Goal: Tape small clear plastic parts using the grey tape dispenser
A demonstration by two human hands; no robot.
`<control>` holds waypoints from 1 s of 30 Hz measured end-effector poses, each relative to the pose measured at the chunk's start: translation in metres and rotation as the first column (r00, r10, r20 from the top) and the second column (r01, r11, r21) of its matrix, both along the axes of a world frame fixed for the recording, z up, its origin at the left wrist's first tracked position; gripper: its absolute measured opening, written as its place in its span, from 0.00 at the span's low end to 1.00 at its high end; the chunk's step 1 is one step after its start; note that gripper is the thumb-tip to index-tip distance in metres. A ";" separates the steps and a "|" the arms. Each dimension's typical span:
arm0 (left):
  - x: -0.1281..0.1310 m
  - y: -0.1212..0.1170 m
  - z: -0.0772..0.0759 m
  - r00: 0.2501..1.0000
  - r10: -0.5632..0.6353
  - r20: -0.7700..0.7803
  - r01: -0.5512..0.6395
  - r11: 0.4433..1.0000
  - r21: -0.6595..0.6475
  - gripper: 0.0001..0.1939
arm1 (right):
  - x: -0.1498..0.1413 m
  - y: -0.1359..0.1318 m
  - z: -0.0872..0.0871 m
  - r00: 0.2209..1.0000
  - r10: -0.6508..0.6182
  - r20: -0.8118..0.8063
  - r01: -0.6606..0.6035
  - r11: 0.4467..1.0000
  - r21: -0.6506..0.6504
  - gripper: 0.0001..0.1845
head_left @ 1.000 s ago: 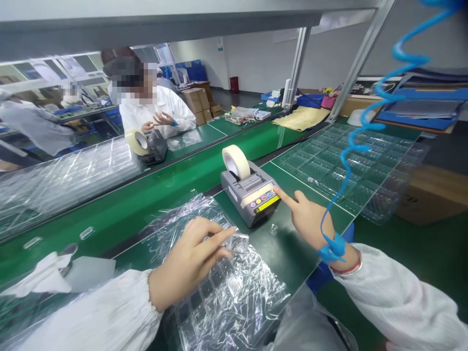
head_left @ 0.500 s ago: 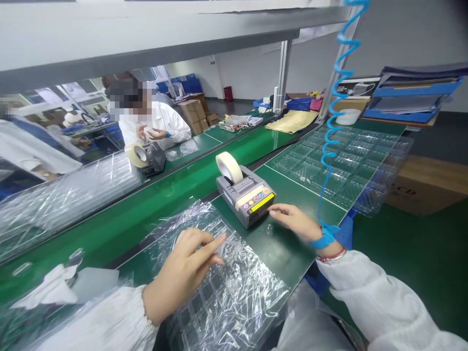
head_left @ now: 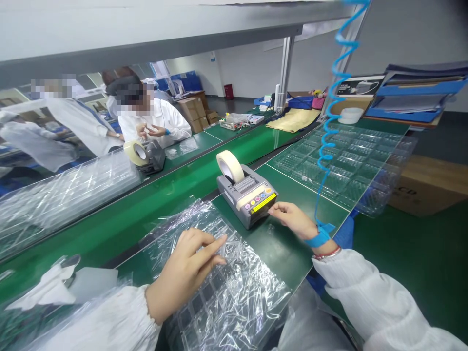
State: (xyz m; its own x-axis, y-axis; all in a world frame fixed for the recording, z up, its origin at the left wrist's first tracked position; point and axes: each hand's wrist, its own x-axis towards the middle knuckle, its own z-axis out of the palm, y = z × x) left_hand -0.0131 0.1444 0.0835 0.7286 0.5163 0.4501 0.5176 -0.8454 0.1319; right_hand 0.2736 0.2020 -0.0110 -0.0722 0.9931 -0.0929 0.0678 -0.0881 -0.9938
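Note:
My right hand [head_left: 292, 220] sits at the front corner of a grey electric tape dispenser [head_left: 245, 199], its fingertips close to the yellow-labelled front and nothing visible in them. A cream roll of tape [head_left: 230, 166] stands upright in the back of the dispenser. My left hand [head_left: 186, 268] hovers over a clear blister tray wrapped in plastic film [head_left: 234, 297], its fingers curled and its tips at the film. Whether those fingers pinch the film is hard to tell. A blue wrist strap [head_left: 317, 239] circles my right wrist.
A stack of clear blister trays [head_left: 340, 168] lies on the green bench to the right, with a blue coiled cord [head_left: 329, 122] rising above it. Across the bench, a co-worker's hands [head_left: 148, 130] are near a second tape dispenser [head_left: 144, 157]. Film-wrapped trays [head_left: 66, 200] lie at left.
My right hand has dropped from pressing the dispenser's button panel with a pointed finger to resting lower at its front corner. The view has shifted slightly; the left hand has barely moved.

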 end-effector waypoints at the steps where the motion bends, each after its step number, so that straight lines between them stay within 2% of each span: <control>1: 0.000 0.000 0.000 1.000 0.003 0.004 -0.003 1.000 0.004 0.25 | 0.000 -0.002 0.001 1.000 -0.003 -0.010 0.003 1.000 -0.009 0.15; 4: -0.001 0.000 -0.001 1.000 0.021 0.023 -0.021 1.000 0.023 0.26 | -0.004 -0.017 0.012 0.998 0.009 -0.059 -0.011 0.999 -0.044 0.15; 6: -0.002 0.000 -0.003 0.999 0.034 0.039 -0.036 0.999 0.035 0.26 | -0.012 -0.035 0.025 0.985 0.041 -0.169 -0.056 0.995 -0.086 0.14; 10: -0.001 0.001 -0.007 0.996 0.058 0.062 -0.062 0.996 0.062 0.24 | -0.042 -0.071 0.053 0.886 0.096 -0.454 -0.172 0.977 -0.130 0.13; 13: 0.002 0.000 -0.007 0.994 0.081 0.075 -0.085 0.994 0.064 0.22 | -0.066 -0.086 0.065 0.836 0.100 -0.540 -0.202 0.970 -0.133 0.12; 19: 0.002 -0.003 -0.003 0.984 0.108 0.141 -0.114 0.993 0.039 0.21 | -0.092 -0.089 0.063 0.855 0.065 -0.515 -0.170 0.973 -0.158 0.12; 30: 0.003 -0.002 -0.002 0.974 0.122 0.192 -0.124 0.992 -0.005 0.19 | -0.095 -0.089 0.059 0.901 0.072 -0.428 -0.154 0.975 -0.160 0.12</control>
State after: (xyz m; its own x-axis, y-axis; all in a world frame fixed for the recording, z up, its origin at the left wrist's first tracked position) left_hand -0.0099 0.1422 0.0819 0.5597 0.5927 0.5791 0.5833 -0.7782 0.2327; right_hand 0.1784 0.1133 0.0483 -0.2553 0.9436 -0.2108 -0.3285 -0.2897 -0.8990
